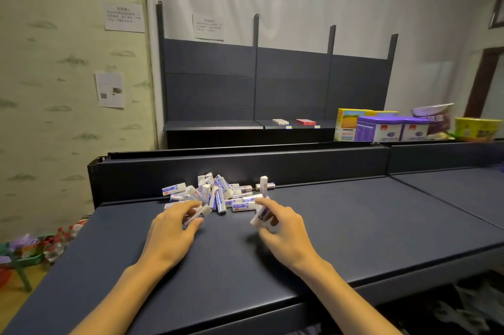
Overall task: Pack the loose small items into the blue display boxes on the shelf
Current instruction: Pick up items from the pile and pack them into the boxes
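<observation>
Pile of erasers [218, 194]: small rectangular white blocks, each in a glossy white/blue-purple paper sleeve w/ small red mark. They lie on the dark shelf top [341, 225], heaped against its raised back panel [300, 166], at approx 12 o'clock from the hands. Long axes go every way: many flat & running left-right, several leaning on end in the middle of the heap, one upright eraser [263, 183] at the pile's 3 o'clock edge w/ long axis vertical.

Left hand [174, 228], at pile's 7 o'clock: fingers curled round an eraser [200, 213], thumb & fingertips pinching it; its long axis runs diagonally, white end pointing toward 2 o'clock. Right hand [281, 225], at pile's 5 o'clock: fingers curled round a second eraser [260, 216], tilted, long axis approx 1-to-7 o'clock, bare white end down toward the shelf top. Both forearms bare, coming in from the bottom edge.

Shelf top: matte dark grey-blue, smooth, flat panels w/ a seam at right. Beyond, at 12 o'clock, a dark backing-panel shelf unit [272, 80] w/ slotted uprights; on its ledge a flat white pack [280, 121] & flat red pack [305, 121]. At 2 o'clock: yellow carton [347, 121], purple-lidded tins [392, 128]. At 9 o'clock, low down: clear bottles w/ red caps [61, 242]. Paper notices [124, 16] on the pale green wall; print too blurred to read.
</observation>
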